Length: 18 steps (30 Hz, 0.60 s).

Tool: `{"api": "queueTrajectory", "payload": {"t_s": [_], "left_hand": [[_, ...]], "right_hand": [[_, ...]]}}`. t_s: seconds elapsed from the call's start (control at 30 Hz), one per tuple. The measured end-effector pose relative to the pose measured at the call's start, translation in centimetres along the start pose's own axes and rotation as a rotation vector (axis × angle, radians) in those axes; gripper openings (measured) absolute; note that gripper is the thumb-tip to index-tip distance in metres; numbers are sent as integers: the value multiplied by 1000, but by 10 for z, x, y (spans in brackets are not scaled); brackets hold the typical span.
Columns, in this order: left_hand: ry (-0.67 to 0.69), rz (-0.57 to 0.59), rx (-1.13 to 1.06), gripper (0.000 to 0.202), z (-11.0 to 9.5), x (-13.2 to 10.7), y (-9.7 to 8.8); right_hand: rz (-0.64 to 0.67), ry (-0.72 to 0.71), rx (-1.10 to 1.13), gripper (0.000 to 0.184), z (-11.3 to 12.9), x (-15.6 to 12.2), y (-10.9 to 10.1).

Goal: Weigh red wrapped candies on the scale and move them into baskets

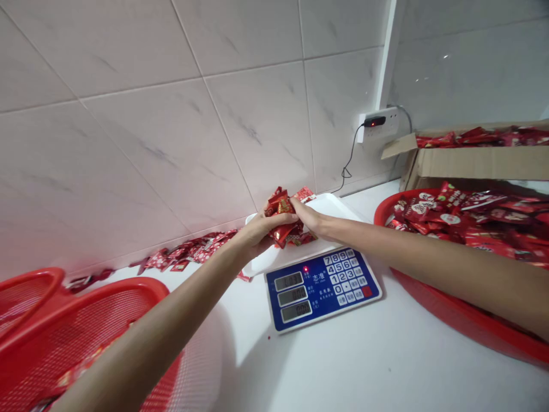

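Glinting red foil sachets (283, 222), bunched

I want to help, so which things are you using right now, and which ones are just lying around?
In use: left hand, right hand, both closed on the bunch of red packets; white tray under them; blue scale.
Lying about: red basket of packets on the right; cardboard box; red mesh baskets on the left; loose packets along the wall; wall socket.
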<state>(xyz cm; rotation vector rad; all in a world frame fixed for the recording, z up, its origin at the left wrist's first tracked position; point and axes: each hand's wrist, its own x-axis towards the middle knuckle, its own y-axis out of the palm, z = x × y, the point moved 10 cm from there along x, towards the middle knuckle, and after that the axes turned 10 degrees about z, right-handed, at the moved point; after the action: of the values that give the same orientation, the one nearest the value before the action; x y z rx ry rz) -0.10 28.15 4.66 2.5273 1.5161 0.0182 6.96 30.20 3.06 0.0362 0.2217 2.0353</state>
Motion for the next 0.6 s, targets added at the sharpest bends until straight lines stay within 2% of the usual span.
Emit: {"api": "queueTrajectory", "payload": {"t_s": [0.13,0.23,0.37,0.5,0.6], "left_hand": [[24,-63,-10,17,-1,3,-6],[57,-98,5,11,-4,2,-9],[87,-106,24,14,-12,-7,-10],[94,-122,36,16,-19,-21,-19],[67,-138,54,19,-17,-29,-25]], "right_hand": [[107,-72,-8,35,14,4,12],[151,-125,39,27,22,4,16],[120,-171,82,15,31,-10,2],[68,-201,175,26,33,-29,-18],[-7,-110,113,30,20,-36,-25]]}}
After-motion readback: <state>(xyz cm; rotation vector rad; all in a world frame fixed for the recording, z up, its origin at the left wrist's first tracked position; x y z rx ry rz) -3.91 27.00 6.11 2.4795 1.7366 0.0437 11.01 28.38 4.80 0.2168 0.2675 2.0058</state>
